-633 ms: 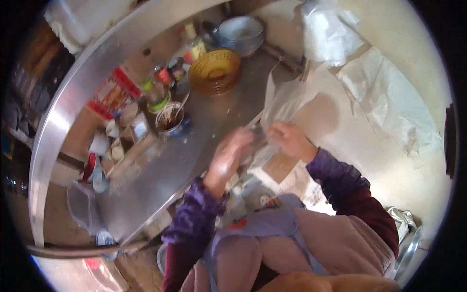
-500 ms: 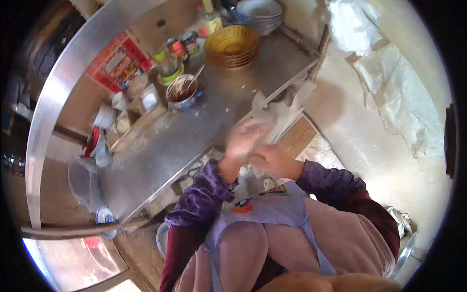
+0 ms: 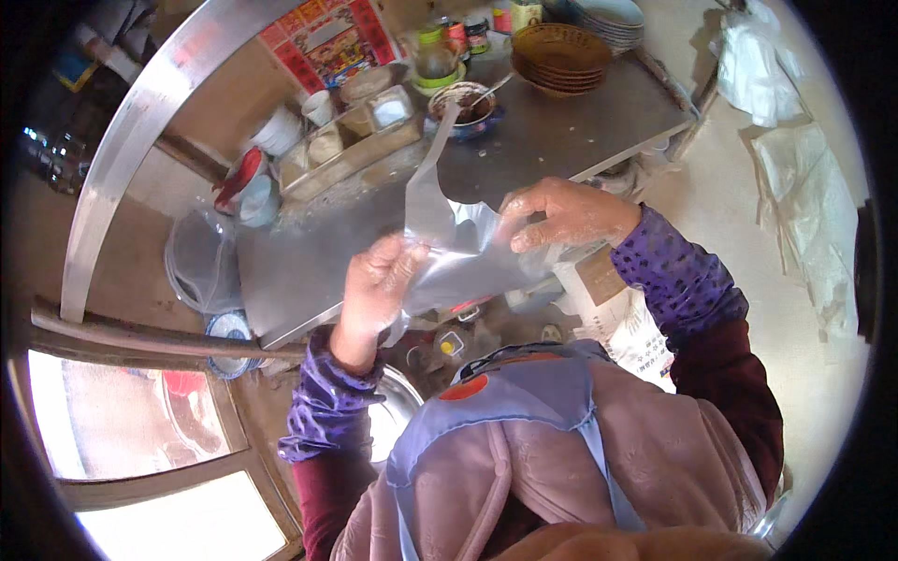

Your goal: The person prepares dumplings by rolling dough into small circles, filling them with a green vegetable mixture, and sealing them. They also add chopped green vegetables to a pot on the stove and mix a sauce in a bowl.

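A thin, see-through plastic bag (image 3: pixel 486 262) is stretched between my two hands, above the near edge of the metal counter. My left hand (image 3: pixel 376 285) pinches its left side with thumb and fingers closed. On the other side my right hand (image 3: pixel 571 213) grips the upper right edge, fingers bent; flour-like white dust shows on its skin. One loose strip of the bag, like a handle, rises between the hands toward a blue-patterned bowl (image 3: pixel 465 110) of dark sauce with a spoon in it.
The metal counter (image 3: pixel 309 266) carries a divided box (image 3: pixel 360 145) of seasonings. Beyond it stand stacked amber bowls (image 3: pixel 561 61), several jars (image 3: pixel 456 37) and pale bowls (image 3: pixel 613 21). Clear plastic bags (image 3: pixel 758 75) hang at the right. A metal basin (image 3: pixel 398 402) sits below my left forearm.
My hands, close together and blurred before, are now apart with the plastic bag spread between them. The view has shifted, so the counter's things appear farther right and higher.
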Demonstrator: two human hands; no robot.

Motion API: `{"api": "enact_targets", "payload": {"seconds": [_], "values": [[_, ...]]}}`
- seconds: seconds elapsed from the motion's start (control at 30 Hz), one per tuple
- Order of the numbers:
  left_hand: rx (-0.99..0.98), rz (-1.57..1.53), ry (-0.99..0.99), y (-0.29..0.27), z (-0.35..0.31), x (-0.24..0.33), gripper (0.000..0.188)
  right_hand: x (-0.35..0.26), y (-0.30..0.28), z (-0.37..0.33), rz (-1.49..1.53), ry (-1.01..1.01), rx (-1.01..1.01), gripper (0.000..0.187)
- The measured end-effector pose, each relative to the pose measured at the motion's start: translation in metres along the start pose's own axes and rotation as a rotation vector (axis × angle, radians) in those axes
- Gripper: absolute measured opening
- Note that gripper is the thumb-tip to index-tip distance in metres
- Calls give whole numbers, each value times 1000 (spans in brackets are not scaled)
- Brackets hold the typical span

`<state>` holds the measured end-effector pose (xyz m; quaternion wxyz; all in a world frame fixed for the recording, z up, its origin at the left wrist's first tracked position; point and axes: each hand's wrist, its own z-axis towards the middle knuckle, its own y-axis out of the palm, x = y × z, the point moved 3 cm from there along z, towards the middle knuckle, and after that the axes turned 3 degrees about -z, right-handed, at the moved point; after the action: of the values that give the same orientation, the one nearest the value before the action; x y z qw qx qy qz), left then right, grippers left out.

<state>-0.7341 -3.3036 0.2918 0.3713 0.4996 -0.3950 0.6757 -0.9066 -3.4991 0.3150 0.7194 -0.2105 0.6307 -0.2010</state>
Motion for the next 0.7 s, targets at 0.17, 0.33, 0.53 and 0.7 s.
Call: {"api": "enact_targets", "payload": {"seconds": [0.17, 0.33, 0.53, 0.7], "values": [[48, 35, -78, -39, -10, -10, 17, -7, 27, 28, 25, 166, 140, 23], [141, 14, -90, -61, 7, -34, 19, 1, 44, 45, -29, 272, 174, 22], [465, 304, 317, -27, -1, -1, 18, 2, 39, 47, -11, 177, 408, 27], [74, -534, -123, 63, 40, -18, 12, 5, 29, 31, 27, 23, 541, 27]]}}
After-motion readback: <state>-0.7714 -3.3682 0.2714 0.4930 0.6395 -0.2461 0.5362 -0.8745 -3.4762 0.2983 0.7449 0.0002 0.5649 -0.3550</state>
